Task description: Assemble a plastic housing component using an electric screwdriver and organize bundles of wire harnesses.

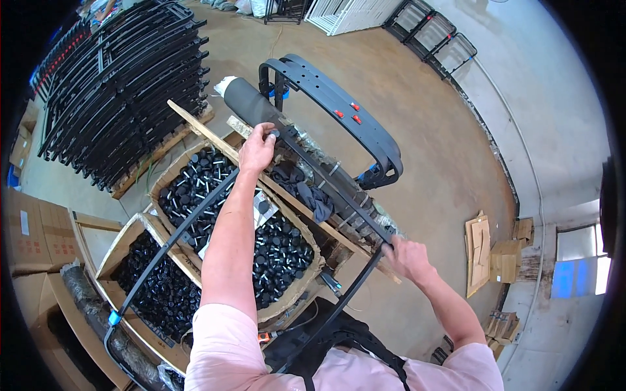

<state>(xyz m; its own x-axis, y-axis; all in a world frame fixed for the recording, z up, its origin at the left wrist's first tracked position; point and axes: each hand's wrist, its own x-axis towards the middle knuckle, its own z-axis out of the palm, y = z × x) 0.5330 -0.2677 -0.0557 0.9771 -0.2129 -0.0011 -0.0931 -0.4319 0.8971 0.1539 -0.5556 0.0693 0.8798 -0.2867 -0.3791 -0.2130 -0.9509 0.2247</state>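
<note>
A black metal tube frame (339,188) lies across in front of me, its crossbar resting on a padded support. At the far left corner, my left hand (256,151) is closed, thumb and fingers around a black round-headed bolt (275,133) against the frame. My right hand (405,257) is wrapped around the frame's right corner. One side bar runs back under my left forearm to a blue joint (115,318). Below my left arm, an open carton (314,257) holds many black round-headed bolts with metal studs. Beside it, another box (107,264) is filled with small black parts.
Beyond the support stands a curved black frame (339,98) with red pieces on it. Stacked black frames (124,91) rise at the far left. A dark cloth (303,189) lies beside the support. Cartons (505,260) stand by the right wall; more boxes (42,228) are at left.
</note>
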